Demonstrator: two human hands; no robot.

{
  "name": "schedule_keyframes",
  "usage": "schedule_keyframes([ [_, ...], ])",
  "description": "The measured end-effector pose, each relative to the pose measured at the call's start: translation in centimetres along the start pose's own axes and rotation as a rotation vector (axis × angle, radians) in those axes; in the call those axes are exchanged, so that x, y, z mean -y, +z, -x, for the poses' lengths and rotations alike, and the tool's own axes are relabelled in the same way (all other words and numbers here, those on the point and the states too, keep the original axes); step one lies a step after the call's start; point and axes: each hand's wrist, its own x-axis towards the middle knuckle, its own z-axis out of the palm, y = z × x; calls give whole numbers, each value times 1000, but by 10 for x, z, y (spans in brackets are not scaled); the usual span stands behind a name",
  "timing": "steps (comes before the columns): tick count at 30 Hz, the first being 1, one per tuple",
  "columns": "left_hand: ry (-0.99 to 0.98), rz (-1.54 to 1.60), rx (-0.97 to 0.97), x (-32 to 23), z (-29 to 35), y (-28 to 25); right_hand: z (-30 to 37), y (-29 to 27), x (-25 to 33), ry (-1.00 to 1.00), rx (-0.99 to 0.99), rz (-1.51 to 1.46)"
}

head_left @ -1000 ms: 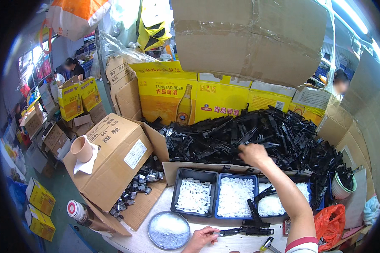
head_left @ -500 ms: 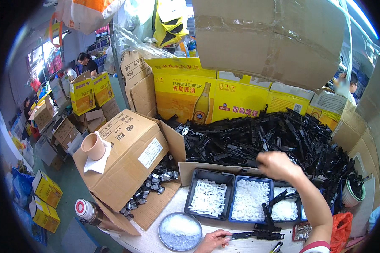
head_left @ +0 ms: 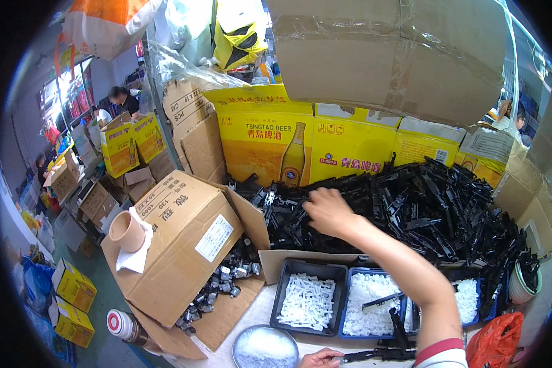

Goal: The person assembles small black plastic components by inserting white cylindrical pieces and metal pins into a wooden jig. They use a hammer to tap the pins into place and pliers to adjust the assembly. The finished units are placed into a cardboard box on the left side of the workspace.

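Note:
At the bottom edge, my left hand [head_left: 322,359] is closed on the end of a slim black plastic part [head_left: 359,355]. More black parts [head_left: 400,331] stand and lie just right of it, partly behind my right forearm. My right hand [head_left: 330,210] reaches over a large heap of black plastic parts [head_left: 411,202], toward its left half. Its fingers are curled down, and whatever they hold is hidden. Below that forearm, a blue tray [head_left: 348,276] holds small white pieces, and a single black part [head_left: 381,301] lies across them.
A dark tray [head_left: 280,294] of white pieces and a round metal dish [head_left: 237,346] stand in front. On the left, an open carton [head_left: 184,245] bears a cup [head_left: 127,231], with small metallic parts [head_left: 218,288] spilling out. A red bag [head_left: 497,340] lies right. Cardboard walls enclose the heap.
My right hand has moved left and farther over the heap. A black part now lies across the blue tray. My left hand keeps its hold; the whole view has shifted slightly.

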Motion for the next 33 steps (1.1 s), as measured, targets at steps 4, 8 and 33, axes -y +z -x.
schedule_keyframes([
  [4, -81, -60, -47, -14, 4, 3, -89, 72, 26, -29, -40, 57],
  [8, 83, 237, -46, 6, 6, -1, -151, 105, 66, -167, 47, -180],
  [33, 18, 223, -60, -3, 8, 5, -148, 139, 68, 80, 616, -285],
])
